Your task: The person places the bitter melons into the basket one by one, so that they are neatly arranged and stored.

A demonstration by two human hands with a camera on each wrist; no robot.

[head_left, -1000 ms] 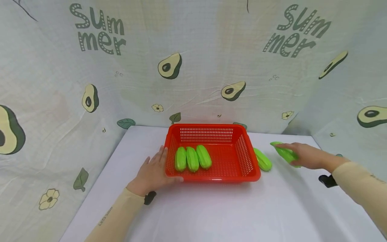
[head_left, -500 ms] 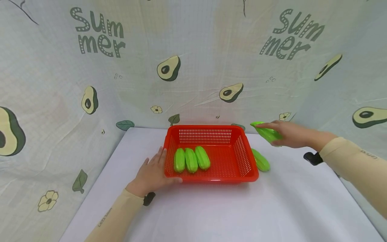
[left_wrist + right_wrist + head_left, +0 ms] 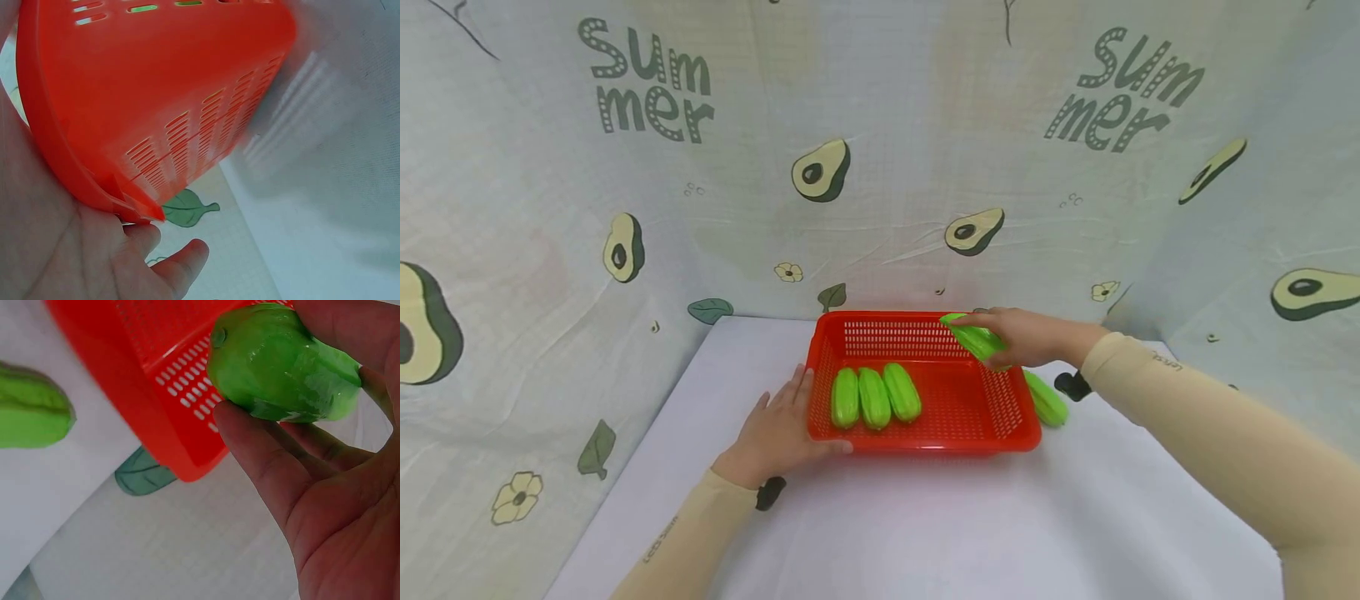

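Note:
In the head view my right hand [image 3: 1036, 336] grips a ridged, bright green gourd [image 3: 974, 338] above the right rear part of a red plastic basket [image 3: 925, 445]. The right wrist view shows the thumb on one side of that gourd [image 3: 278, 369] and fingers on the other. My left hand [image 3: 778, 429] rests at the basket's left front corner, fingers straight along the left side, thumb by the front rim. Seen from the left wrist, the palm touches the rim [image 3: 39, 106]. Inside the basket, 3 similar gourds [image 3: 875, 398] lie side by side on the left.
One more green gourd [image 3: 1047, 400] lies on the white table [image 3: 917, 533], just right of the basket. Behind and at both sides hangs a pale cloth [image 3: 895, 167] printed with avocados. Slots pierce the basket's walls [image 3: 178, 147].
My right hand has lifted the gourd from the table's right side and carried it left, over the basket. The left hand and the basket have stayed in place.

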